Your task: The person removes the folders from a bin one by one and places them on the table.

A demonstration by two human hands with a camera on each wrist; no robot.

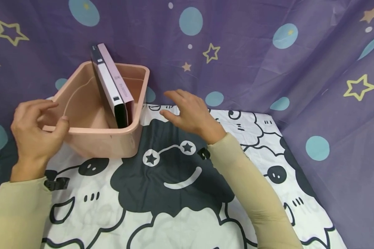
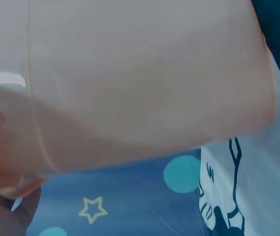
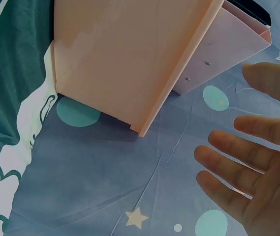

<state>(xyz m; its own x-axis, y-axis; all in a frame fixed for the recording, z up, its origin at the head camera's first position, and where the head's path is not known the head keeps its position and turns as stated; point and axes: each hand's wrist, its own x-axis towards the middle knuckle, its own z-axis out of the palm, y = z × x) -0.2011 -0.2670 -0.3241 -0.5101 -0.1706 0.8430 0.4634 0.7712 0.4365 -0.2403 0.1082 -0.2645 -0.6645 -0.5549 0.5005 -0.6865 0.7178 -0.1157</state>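
Observation:
A pink plastic bin (image 1: 101, 143) stands at the back left of the patterned cloth. Two binders lean inside it, one with a black and white spine (image 1: 110, 84) and one pink (image 1: 118, 77); both stick up past the rim. My left hand (image 1: 37, 129) is at the bin's near left corner, thumb and fingers spread in a loose curve that overlaps the rim. My right hand (image 1: 190, 110) hovers right of the bin, fingers extended and apart from it. In the right wrist view, the pink binder (image 3: 218, 54) juts beyond the rim, facing my spread right fingers.
A white and dark cloth with cartoon sheep (image 1: 174, 200) covers the surface. Behind it and along the right side hangs a purple curtain (image 1: 237, 76) with stars and dots, close to the bin's back. Dark straps (image 1: 56, 184) circle the wrists.

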